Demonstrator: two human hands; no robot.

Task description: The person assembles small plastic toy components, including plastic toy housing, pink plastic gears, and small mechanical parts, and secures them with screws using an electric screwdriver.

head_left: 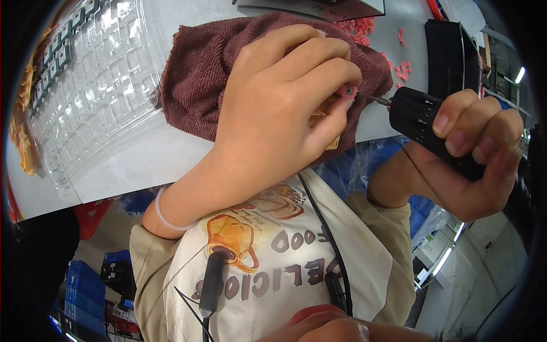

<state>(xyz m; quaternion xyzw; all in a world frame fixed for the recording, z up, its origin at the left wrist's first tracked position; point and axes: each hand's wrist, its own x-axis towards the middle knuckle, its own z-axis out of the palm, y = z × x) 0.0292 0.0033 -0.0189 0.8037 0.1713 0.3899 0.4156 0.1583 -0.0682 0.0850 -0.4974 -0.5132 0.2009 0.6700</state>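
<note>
My left hand is closed over a brown towel. Between its thumb and fingers it pinches a small pink plastic piece, with a yellow part partly showing below and the rest hidden by the palm. A black electric screwdriver lies in the grip of my right hand, fingers wrapped round its body. Its thin metal bit points left, with the tip at or very near the pink piece; whether it touches a screw is too small to tell.
A clear plastic tray with many pockets holds several grey parts at the far left. Yellow parts lie along the left edge. Loose pink pieces are scattered beyond the towel, near a black box. A cable hangs near my right hand.
</note>
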